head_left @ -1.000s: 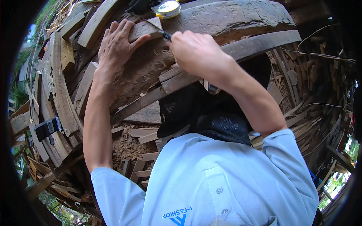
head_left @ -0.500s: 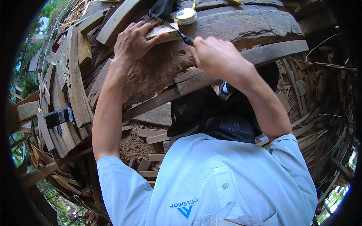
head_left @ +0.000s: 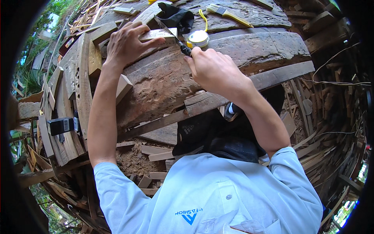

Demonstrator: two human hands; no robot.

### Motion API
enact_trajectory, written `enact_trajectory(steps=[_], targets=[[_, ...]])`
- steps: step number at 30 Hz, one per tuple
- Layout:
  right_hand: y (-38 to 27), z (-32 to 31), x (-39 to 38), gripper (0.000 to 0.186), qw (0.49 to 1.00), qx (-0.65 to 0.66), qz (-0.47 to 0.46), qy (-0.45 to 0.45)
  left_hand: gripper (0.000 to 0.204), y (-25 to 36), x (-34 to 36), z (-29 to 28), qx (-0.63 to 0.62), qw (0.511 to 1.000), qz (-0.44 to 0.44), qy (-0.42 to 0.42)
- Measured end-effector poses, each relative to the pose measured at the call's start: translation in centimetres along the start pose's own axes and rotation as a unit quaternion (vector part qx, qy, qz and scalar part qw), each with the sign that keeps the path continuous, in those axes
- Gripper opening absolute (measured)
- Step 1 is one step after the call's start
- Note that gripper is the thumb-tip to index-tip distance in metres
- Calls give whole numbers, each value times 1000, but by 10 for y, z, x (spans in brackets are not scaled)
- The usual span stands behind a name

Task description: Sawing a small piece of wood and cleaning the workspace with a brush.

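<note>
The log (head_left: 159,80) is biggest. The right hand's (head_left: 218,68) fingers curl round a thin blade's (head_left: 166,27) black handle; the left's (head_left: 126,43) spread over the block (head_left: 159,35), clasping or pressing, I can't tell. At the log's far side, that block looks light, stiff, best held leftward, off the cutting edge. The tape (head_left: 198,38) crowds the handle; nearer, there's room.

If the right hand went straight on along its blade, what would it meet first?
The right hand would likely meet the near right end of the wooden block under the left hand, though depth is unclear here.
</note>
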State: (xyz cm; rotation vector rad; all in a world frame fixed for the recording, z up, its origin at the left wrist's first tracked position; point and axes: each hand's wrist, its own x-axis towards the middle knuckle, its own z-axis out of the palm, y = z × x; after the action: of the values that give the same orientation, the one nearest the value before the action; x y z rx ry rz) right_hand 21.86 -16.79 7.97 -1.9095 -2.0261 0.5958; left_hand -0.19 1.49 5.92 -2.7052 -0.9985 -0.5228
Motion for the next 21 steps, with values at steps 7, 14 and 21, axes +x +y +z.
enact_trajectory(steps=[7, 14, 21], targets=[[-17, -3, 44, 23, 1000, 7, -10, 22, 87, -35, 12, -2, 26, 999, -38, -21], [-12, 16, 43, 23, 1000, -1, -9, -24, 83, -39, 4, 20, -12, 997, -50, -57], [-10, -30, -43, 34, 998, -6, 46, -47, 92, 21, -17, -33, 8, 995, -59, -83]])
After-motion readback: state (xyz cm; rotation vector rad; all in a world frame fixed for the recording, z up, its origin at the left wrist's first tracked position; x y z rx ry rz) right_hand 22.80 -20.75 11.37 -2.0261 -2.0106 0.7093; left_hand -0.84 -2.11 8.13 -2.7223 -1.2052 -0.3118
